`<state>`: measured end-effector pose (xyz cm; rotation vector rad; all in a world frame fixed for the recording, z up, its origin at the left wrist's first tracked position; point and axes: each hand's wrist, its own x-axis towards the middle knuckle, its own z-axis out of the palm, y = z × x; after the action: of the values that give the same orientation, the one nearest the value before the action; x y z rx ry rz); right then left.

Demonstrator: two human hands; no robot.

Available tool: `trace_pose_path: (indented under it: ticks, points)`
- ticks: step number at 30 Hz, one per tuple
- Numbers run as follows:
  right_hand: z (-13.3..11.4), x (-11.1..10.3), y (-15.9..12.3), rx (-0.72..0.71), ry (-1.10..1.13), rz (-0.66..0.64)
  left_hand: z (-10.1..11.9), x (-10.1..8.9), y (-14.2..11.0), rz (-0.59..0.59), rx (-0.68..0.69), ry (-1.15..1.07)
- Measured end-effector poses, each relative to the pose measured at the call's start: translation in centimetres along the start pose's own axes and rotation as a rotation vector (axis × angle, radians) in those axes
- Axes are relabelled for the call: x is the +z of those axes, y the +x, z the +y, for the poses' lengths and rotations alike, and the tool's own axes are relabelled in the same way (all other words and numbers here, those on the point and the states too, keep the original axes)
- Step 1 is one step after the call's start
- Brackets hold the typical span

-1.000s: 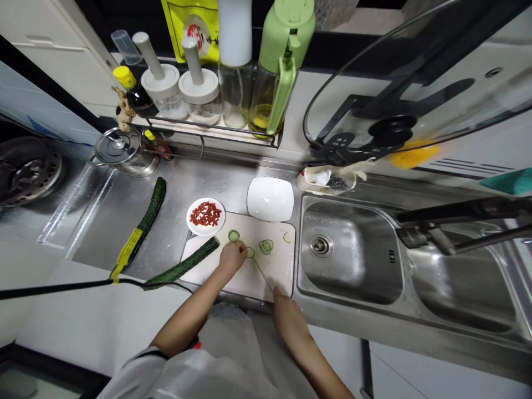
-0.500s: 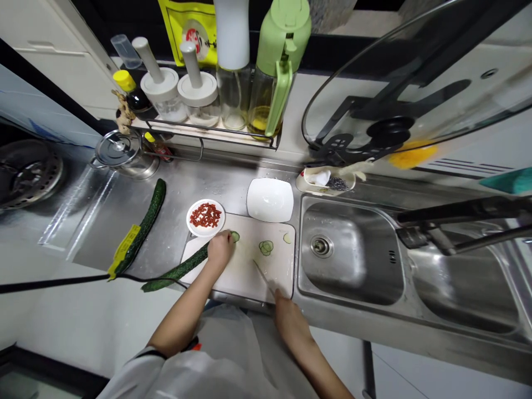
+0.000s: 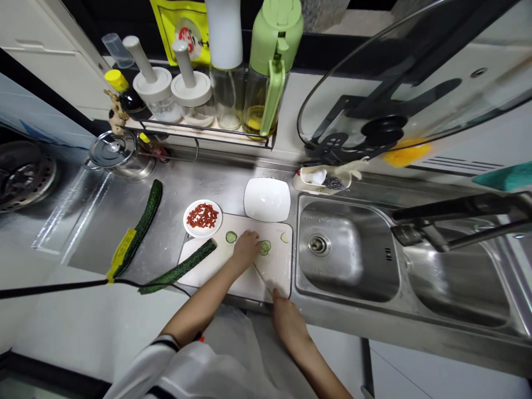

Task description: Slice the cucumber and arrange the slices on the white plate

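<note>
My left hand [image 3: 246,249] is over the middle of the white cutting board [image 3: 226,266], fingers reaching out beside a small cluster of cucumber slices [image 3: 265,247]. Whether the fingertips touch the slices is hard to tell. In my right hand [image 3: 286,316] is the handle of a knife [image 3: 262,277], its blade lying low over the board and pointing up-left. A cut cucumber [image 3: 183,270] rests partly on the board's left side, untouched. More cucumber slices [image 3: 231,237] lie left of my left hand, and a pale end piece [image 3: 285,237] is near the right edge.
A white dish of small red pieces [image 3: 203,217] and a white square bowl [image 3: 266,199] stand behind the board. A whole cucumber [image 3: 145,219] with a yellow label lies left. The double sink [image 3: 349,249] is right. A black cable [image 3: 54,286] crosses at left.
My left hand has let go of the slices near the cut cucumber and moved right to the slice cluster. My right hand keeps the knife in about the same place.
</note>
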<state>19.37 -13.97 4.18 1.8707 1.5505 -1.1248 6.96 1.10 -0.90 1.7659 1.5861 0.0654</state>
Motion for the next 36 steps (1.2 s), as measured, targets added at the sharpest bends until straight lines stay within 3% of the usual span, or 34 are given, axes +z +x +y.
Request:
trace_pose_path:
  ticks: [7, 25, 32, 36]
  points:
    - [0.1, 0.3, -0.1, -0.010, 0.015, 0.017, 2.4, 1.6, 0.9, -0.050, -0.053, 0.085]
    - [0.2, 0.4, -0.2, -0.013, -0.008, 0.016, 1.9, 1.9, 1.7, -0.106, -0.071, 0.031]
    - [0.2, 0.4, 0.0, -0.023, 0.010, 0.032, 1.9, 1.8, 1.8, -0.072, 0.000, 0.020]
    - [0.2, 0.2, -0.2, -0.022, 0.003, 0.026, 2.1, 1.6, 2.1, -0.109, 0.029, -0.005]
